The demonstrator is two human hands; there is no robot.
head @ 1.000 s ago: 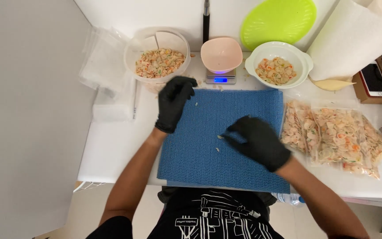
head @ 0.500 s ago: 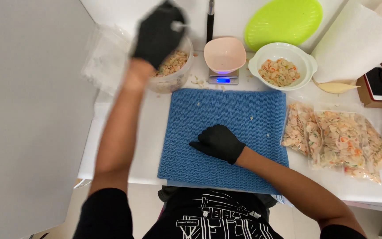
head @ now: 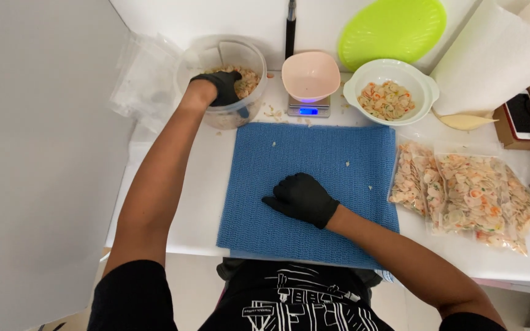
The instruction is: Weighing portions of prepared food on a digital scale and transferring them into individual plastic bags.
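While our black-gloved left hand (head: 221, 87) reaches, arm stretched out, into the clear round plastic tub of pale mixed snack pieces (head: 223, 79) near the white table's (head: 179, 184) far left corner, fingers curled down so we cannot tell what they grip, our black-gloved right hand (head: 302, 198) lies flat and released on the blue woven mat (head: 314, 159) at the near edge. Half a second ago that left hand was raised above the tub; now it is down inside. Clear filled bags (head: 470, 199) lie flat by the right edge.
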